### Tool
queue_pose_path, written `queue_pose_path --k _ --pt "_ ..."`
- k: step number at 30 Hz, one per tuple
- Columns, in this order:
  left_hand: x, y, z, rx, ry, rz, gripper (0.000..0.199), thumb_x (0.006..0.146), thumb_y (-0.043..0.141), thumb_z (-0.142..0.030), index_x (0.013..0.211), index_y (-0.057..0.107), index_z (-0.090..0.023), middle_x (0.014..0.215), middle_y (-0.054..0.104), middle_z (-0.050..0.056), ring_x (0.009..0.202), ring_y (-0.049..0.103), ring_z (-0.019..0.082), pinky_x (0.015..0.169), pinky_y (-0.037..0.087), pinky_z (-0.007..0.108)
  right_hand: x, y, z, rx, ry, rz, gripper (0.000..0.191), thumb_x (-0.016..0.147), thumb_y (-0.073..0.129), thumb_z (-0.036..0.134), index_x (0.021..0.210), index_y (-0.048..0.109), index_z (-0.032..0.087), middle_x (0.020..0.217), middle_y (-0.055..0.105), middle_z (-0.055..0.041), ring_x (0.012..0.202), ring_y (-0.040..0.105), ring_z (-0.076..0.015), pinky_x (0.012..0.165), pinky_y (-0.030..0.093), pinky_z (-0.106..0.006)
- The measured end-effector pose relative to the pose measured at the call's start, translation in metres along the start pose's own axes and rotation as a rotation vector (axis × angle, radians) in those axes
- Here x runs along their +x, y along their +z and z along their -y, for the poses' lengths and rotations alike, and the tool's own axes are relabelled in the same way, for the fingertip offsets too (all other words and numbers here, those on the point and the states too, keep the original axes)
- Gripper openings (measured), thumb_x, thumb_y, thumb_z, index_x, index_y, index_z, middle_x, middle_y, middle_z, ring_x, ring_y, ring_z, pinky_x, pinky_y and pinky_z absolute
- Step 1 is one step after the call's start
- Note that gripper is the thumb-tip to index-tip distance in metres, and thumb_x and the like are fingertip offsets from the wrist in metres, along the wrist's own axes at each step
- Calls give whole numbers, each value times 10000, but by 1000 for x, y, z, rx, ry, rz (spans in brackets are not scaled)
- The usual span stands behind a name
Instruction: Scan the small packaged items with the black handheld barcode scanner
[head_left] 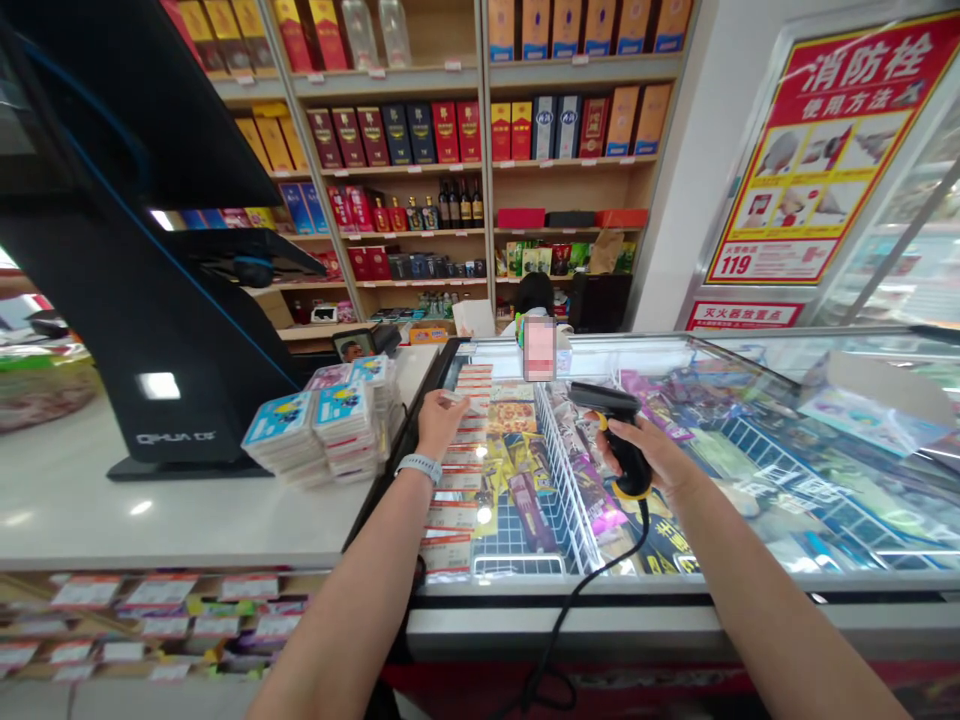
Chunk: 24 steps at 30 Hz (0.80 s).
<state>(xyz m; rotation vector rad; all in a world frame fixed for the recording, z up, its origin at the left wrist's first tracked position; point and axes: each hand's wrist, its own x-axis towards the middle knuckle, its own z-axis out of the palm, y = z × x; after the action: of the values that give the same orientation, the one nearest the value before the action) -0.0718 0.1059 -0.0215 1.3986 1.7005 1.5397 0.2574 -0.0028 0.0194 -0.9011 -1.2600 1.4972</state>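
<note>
In my right hand (pixel 637 450) is a black and yellow barcode scanner (pixel 628 440), held above the glass top of a chest freezer (pixel 570 590); its cable hangs over the front edge. My left hand (pixel 444 418), with a watch on the wrist, is at the upper left of the glass. Its fingers are pinched at a small pale tag beside a column of red and white price labels (pixel 456 515). Packaged ice creams (pixel 529 500) lie in wire baskets under the glass.
A black register screen (pixel 150 250) stands on the white counter (pixel 187 520) at left, with stacked cards (pixel 341 420) beside it. Beyond the freezer is a person (pixel 536 300). Shelves of boxed bottles (pixel 427 135) line the back, and an open carton (pixel 877 400) sits at right.
</note>
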Motion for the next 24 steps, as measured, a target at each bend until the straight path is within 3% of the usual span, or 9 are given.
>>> queue_pose_path --k 5,9,12,14,18,21,24 --pt "-5 -4 -10 -557 -162 177 423 778 607 -551 940 616 -160 956 695 80 828 673 164 712 528 260 -2 3 2 -16 -4 0 474 787 699 459 1152 578 182 704 635 1 486 540 -104 424 416 -220" --pt "-4 -7 -15 -681 -337 235 593 900 285 -674 990 593 -176 1072 687 129 962 682 196 788 558 309 -2 4 2 -27 -10 17 492 783 698 468 1162 575 180 696 638 -2 478 530 -105 425 413 -227" --pt "-3 -8 -17 -767 -443 277 677 950 48 -580 1065 588 -189 1124 679 141 1004 674 215 814 569 392 -2 3 1 -32 -16 29 485 792 688 466 1165 571 179 701 638 -4 479 528 -105 425 409 -228" --pt "-3 -10 -20 -844 -503 319 693 959 0 -512 1100 594 -183 1078 692 144 1000 674 243 817 569 468 -2 3 1 -37 -17 30 471 795 685 464 1153 570 181 704 638 -2 478 530 -106 427 406 -230" --pt "-9 -14 -32 -832 -535 459 507 954 198 -406 1085 610 -142 1009 698 160 974 674 279 824 562 543 -4 5 4 -47 -10 30 474 775 698 480 1124 570 186 703 640 -1 472 528 -107 433 399 -237" --pt "-13 -13 -36 -825 -566 490 268 855 415 -185 1033 606 -127 1017 696 149 940 683 248 835 574 491 -5 7 5 -57 -14 23 477 770 699 480 1123 568 187 699 640 2 471 531 -109 440 399 -242" --pt "-15 -9 -32 -783 -560 463 207 821 491 -122 994 601 -148 986 701 109 886 687 202 806 584 404 -6 7 6 -71 -25 29 464 778 692 477 1116 564 186 696 638 0 468 529 -109 442 396 -244"
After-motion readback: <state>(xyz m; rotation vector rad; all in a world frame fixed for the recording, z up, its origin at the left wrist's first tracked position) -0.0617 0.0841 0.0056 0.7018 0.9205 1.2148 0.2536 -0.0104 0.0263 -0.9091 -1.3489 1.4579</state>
